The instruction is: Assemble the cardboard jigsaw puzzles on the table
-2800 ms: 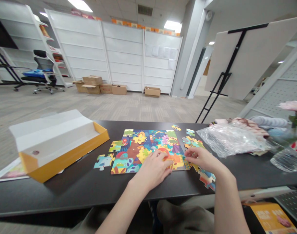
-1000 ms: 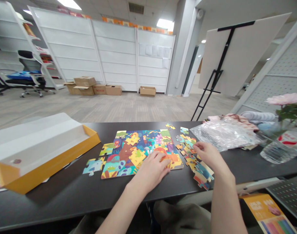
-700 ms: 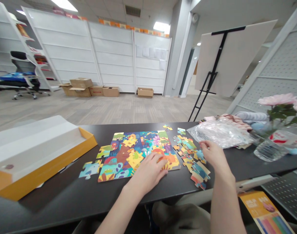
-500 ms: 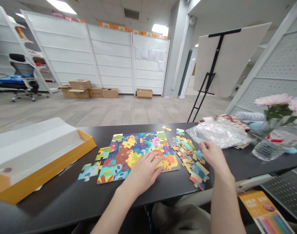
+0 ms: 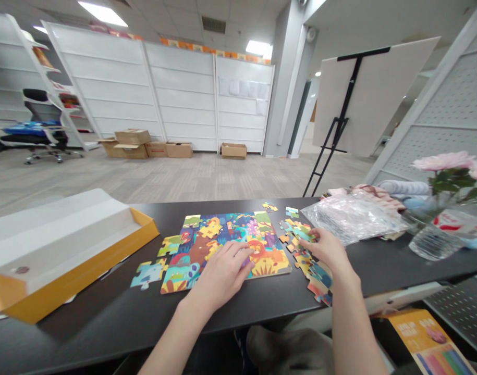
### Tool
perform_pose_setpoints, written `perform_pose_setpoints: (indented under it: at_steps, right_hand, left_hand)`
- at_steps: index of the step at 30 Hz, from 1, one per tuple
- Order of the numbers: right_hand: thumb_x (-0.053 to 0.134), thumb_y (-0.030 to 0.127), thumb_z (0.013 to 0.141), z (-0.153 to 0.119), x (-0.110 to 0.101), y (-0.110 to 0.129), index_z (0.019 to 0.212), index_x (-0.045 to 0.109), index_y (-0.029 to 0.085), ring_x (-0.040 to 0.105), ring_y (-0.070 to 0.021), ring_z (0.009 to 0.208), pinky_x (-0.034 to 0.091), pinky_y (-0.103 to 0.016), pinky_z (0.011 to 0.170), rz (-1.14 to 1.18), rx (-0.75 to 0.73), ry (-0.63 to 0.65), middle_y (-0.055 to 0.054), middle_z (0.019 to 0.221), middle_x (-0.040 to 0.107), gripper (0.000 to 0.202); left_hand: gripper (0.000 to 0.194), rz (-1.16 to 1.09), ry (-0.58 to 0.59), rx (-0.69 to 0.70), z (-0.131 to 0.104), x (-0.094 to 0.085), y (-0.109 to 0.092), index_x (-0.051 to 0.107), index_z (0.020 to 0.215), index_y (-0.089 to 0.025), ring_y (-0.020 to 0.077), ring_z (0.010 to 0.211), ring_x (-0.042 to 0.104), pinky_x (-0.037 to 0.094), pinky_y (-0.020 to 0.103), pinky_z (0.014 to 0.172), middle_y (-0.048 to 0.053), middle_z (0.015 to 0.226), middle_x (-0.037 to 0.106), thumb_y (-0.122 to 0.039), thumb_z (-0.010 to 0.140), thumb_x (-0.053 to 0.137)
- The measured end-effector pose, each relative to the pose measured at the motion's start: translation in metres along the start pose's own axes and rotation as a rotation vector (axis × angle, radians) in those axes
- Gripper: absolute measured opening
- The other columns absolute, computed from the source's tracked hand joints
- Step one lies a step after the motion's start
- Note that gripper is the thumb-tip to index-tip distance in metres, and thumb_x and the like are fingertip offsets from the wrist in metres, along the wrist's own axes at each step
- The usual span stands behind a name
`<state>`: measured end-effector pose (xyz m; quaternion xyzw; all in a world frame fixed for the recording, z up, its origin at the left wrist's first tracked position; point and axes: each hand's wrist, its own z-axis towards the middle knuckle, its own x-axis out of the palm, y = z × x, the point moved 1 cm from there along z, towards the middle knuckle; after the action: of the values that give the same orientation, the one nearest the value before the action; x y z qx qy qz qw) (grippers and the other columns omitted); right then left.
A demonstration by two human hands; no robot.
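Observation:
A colourful animal jigsaw puzzle point(image 5: 269, 255) lies on the dark table, and a few loose yellow pieces rest on its surface. My left hand point(image 5: 228, 268) is laid on the lower middle of the puzzle, palm down with fingers stretched out, hiding part of the picture. To the right is a heap of loose puzzle pieces point(image 5: 318, 278). Over the heap's right side, my right hand point(image 5: 328, 251) has its thumb and fingertips closed around a puzzle piece point(image 5: 310, 237), mostly hidden by the fingers. Two pieces point(image 5: 149, 273) lie off the puzzle's left edge.
An open white-and-yellow box point(image 5: 97, 260) stands on the left. Behind the heap are two single pieces point(image 5: 292, 212), then a clear plastic bag point(image 5: 351, 216), folded cloths and a clear bottle point(image 5: 437, 237) with flowers. A yellow package point(image 5: 429, 338) is low at right.
My right hand has moved left, from beside the heap to over its pieces, and its fingers have closed on one. My left hand stays on the puzzle. The view has shifted slightly.

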<state>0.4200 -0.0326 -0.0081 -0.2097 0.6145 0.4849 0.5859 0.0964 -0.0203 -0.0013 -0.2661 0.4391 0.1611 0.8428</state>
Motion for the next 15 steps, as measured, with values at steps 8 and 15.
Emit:
perform_pose_setpoints:
  at_steps: [8,15]
  right_hand:
    - [0.066,0.069,0.071,-0.001,-0.030,-0.023,0.100,0.074,0.022,0.070,-0.0309,0.085,0.047,-0.035,0.068,0.056,0.127,-0.137,-0.011,0.089,0.076,0.056]
    - [0.070,0.066,0.067,-0.004,-0.039,-0.035,0.088,0.075,0.022,0.070,-0.0307,0.084,0.046,-0.034,0.065,0.017,0.103,-0.030,-0.012,0.092,0.076,0.049]
  left_hand:
    - [0.022,0.007,-0.016,0.000,0.002,-0.002,0.000,0.064,0.118,-0.020,0.0233,0.112,0.062,0.054,0.041,0.096,0.008,0.120,0.069,-0.027,0.101,0.053]
    - [0.022,0.017,-0.038,0.002,0.002,-0.002,-0.001,0.065,0.118,-0.020,0.0238,0.111,0.063,0.054,0.041,0.095,0.008,0.118,0.070,-0.027,0.100,0.054]
